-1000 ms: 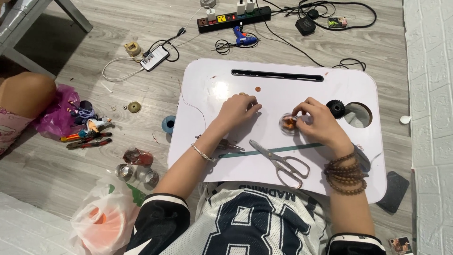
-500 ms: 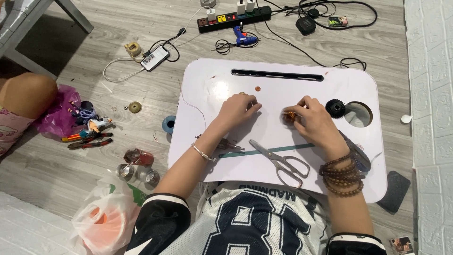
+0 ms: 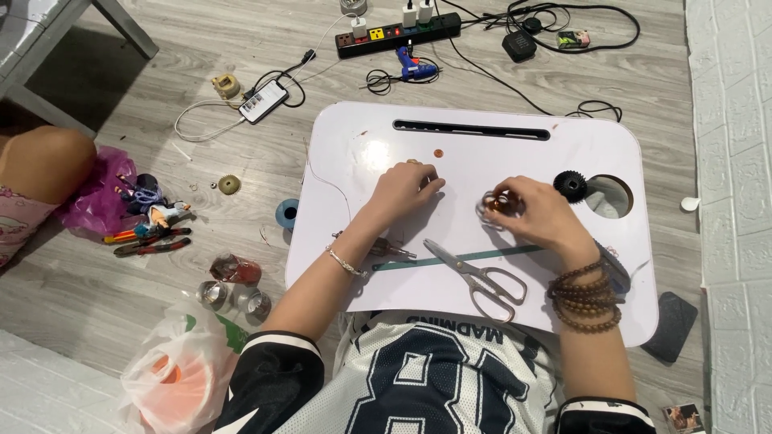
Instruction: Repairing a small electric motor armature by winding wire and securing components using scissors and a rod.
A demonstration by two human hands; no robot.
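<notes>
Scissors [image 3: 482, 277] with pale handles are laid on the near part of a white lap table [image 3: 354, 265], their blades pointed toward the left hand, and a thin green strip [image 3: 466, 259] is stretched beside them across the board. Small metal pliers [image 3: 386, 249] are seen just beside the left wrist. A black gear [image 3: 571, 186] is set at the right, next to a round hole [image 3: 609, 196] cut in the board, and a long slot [image 3: 470, 129] runs along the far edge. A tiny orange dot [image 3: 438, 153] is left on the far middle of the board.

On the wooden floor to the left, a blue spool [image 3: 287, 214], a brass gear [image 3: 229, 185], red-handled pliers [image 3: 149, 241], a purple bag [image 3: 100, 193] and a clear bag with an orange cup [image 3: 173, 378] are scattered. Farther off, a phone [image 3: 263, 100] on a cable, a power strip [image 3: 398, 34] and a blue glue gun [image 3: 414, 71] are placed. Another person's knee [image 3: 44, 169] is seen at the far left.

The left hand [image 3: 402, 193] is rested palm down on the middle of the board, fingers curled closed over something too small to make out. The right hand [image 3: 539, 213], its wrist wrapped in brown beads [image 3: 587, 297], is bent inward, and its fingertips are pinched on a small round orange and silver piece [image 3: 494, 205] held against the board, left of the black gear.
</notes>
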